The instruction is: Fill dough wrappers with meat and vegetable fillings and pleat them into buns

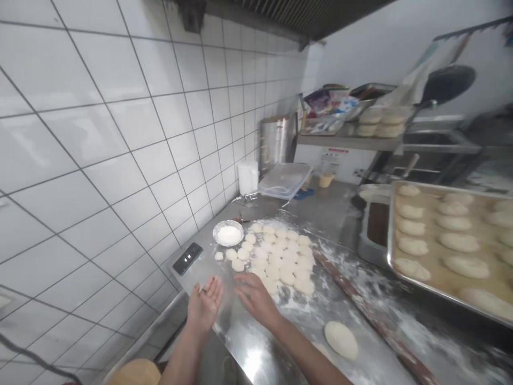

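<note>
My left hand [205, 305] is held palm up above the steel table [248, 342], fingers slightly curled, with nothing visible in it. My right hand [256, 299] hovers palm down, fingers spread, right at the near edge of a cluster of small floured dough balls [280, 256]. Just left of the cluster, a white bowl of flour [228, 233] stands by the tiled wall. A flattened oval of dough [340, 339] lies to the right of my right forearm. Flour is scattered across the steel.
A black phone [187, 259] lies at the table's left edge. A long wooden rolling pin [372, 315] lies on the floured steel, with a metal tray of shaped dough [449, 240] beyond it. A lidded plastic box [285, 181] and steel shelf [348, 141] stand behind.
</note>
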### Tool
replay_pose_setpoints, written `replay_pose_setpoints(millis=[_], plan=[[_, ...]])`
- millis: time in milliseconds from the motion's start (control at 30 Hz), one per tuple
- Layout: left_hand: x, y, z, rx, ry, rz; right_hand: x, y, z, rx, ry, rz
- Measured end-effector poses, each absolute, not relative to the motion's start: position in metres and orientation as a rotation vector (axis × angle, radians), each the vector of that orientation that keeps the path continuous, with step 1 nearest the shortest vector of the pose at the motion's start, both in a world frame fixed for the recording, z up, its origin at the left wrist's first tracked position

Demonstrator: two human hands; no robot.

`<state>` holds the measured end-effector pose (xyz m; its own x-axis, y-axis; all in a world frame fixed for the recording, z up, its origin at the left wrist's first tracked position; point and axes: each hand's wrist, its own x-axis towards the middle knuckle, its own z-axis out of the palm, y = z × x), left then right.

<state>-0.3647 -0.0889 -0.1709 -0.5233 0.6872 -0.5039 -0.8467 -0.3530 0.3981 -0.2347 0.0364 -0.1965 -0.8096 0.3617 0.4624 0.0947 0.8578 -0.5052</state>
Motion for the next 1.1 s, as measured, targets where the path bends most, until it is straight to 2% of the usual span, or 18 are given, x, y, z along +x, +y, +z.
replay_pose_setpoints(millis=[200,500,767,933,1100], plan=[[-0.422,-0.119,-0.174,-0.281,0.832,2.065,-0.342,0.133,-0.204,-0.663,-2.525,0.690],[-0.503,-0.108,-0.227,-0.425,0.830,1.895,-0.478,0.228,-0.232,-1.035,-2.680,0.804],[-0.555,-0.107,-0.249,-0.543,0.893,1.855,-0.499,0.246,-0.249,-1.215,-2.298,1.230],[-0.557,-0.102,-0.245,-0.557,0.871,1.874,-0.492,0.235,-0.223,-1.203,-1.964,1.467],[-0.529,-0.102,-0.213,-0.403,0.681,1.948,-0.481,0.178,-0.181,-0.980,-1.890,1.641]])
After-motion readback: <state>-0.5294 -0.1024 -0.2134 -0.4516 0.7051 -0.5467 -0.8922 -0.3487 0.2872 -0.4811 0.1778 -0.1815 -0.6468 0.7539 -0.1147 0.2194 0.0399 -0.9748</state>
